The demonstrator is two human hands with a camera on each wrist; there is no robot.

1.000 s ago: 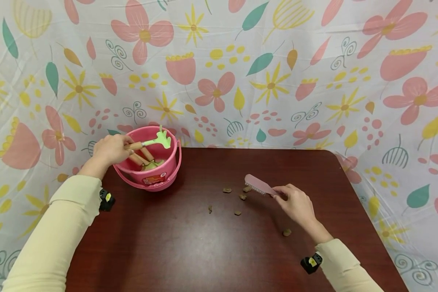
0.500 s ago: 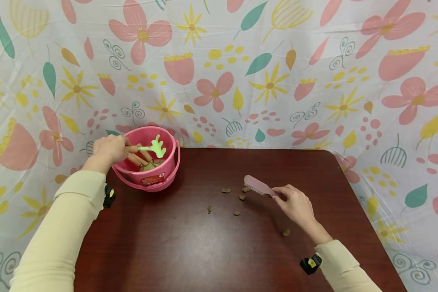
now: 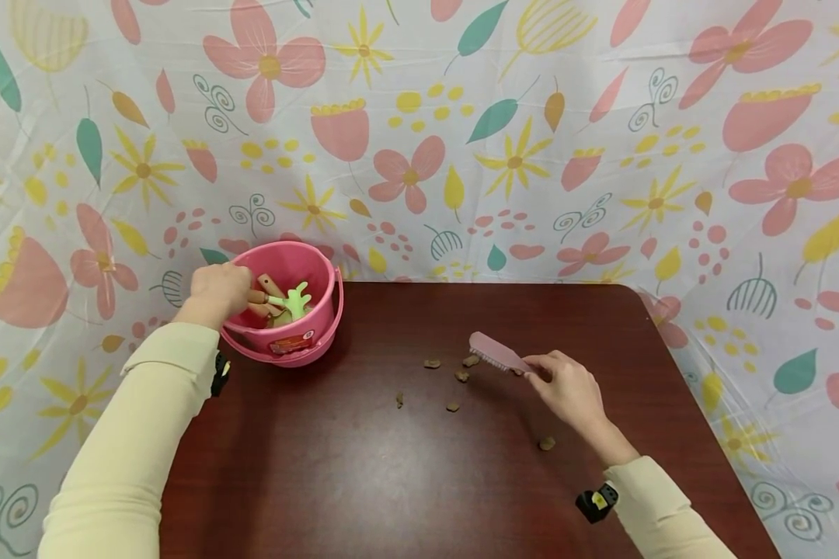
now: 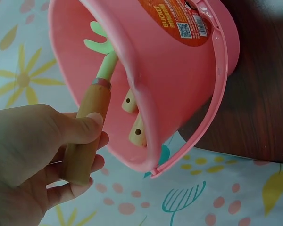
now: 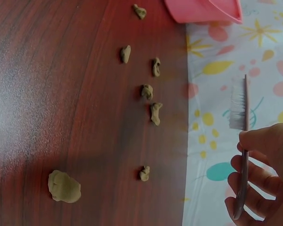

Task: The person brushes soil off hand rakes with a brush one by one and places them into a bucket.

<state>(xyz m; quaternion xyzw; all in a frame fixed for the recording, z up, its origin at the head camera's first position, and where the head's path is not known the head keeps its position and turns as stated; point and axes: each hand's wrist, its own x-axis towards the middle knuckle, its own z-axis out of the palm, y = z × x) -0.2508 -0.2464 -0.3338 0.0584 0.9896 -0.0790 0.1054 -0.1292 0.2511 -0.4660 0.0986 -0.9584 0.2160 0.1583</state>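
Observation:
In the head view my left hand (image 3: 220, 293) holds a small toy rake (image 3: 297, 300) with green tines over the pink bucket (image 3: 287, 260). The left wrist view shows thumb and fingers wrapped round its wooden handle (image 4: 87, 129), tines inside the bucket's mouth. Two more wooden handles (image 4: 137, 129) lie in the bucket; their far ends are hidden there. My right hand (image 3: 569, 392) grips a pink brush (image 3: 496, 351) with white bristles by its thin handle. The bristles hang above several small brown lumps (image 3: 462, 376) on the table, apart from them in the right wrist view.
A dark reddish-brown table (image 3: 363, 481) bears the bucket at its back left. One larger, flatter brown lump (image 5: 63, 187) lies nearer the front right. The bucket's handle (image 4: 212, 117) hangs down outside. A flowered cloth (image 3: 419, 116) hangs behind the table and along its sides.
My left hand has moved slightly right and down, and the rake's green tines have dropped lower into the bucket. My right hand with the brush has hardly moved.

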